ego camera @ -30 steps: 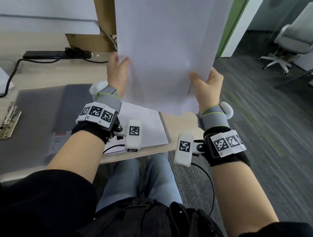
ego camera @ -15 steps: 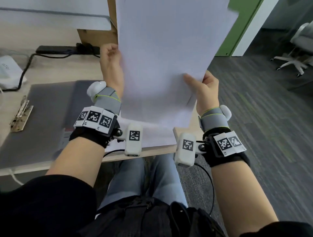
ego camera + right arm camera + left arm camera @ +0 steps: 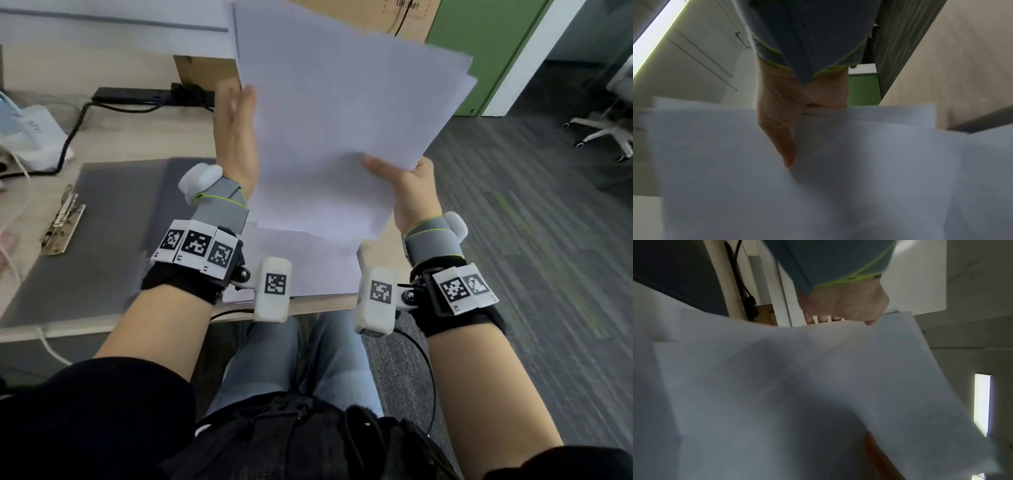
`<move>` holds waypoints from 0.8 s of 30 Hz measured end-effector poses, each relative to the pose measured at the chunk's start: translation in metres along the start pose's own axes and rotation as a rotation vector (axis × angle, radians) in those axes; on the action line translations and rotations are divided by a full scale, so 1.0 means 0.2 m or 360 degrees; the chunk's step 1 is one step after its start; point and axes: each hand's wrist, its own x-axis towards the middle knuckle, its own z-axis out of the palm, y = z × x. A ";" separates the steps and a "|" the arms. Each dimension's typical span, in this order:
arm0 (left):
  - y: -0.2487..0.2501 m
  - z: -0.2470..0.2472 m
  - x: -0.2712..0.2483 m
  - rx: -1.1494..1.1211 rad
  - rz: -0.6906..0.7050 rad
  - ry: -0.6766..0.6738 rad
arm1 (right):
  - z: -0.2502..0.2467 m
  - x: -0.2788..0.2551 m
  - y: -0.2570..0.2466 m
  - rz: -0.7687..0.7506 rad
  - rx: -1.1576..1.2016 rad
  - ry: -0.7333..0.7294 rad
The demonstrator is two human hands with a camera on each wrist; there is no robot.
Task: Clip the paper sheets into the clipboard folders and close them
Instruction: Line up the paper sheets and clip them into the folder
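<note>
Pinching the lower right edge of the sheets point(image 3: 329, 137) above the desk point(image 3: 113, 133), the right hand point(image 3: 407, 198) grips while the left hand point(image 3: 236, 137) lies flat, fingers straight, against their left edge, an open folder point(image 3: 102, 222) lying on the desk, grey carpet point(image 3: 531, 222) rightward.

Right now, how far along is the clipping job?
Done: nothing clipped; the grey folder lies open, its metal clip bare. In hand: right hand pinches the fanned paper sheets, left hand flat against their edge. Left: square, clip, close.
</note>
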 end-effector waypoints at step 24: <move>-0.02 -0.14 0.00 0.0079 0.0005 0.0063 | 0.09 0.01 0.02 0.0181 -0.0137 0.0110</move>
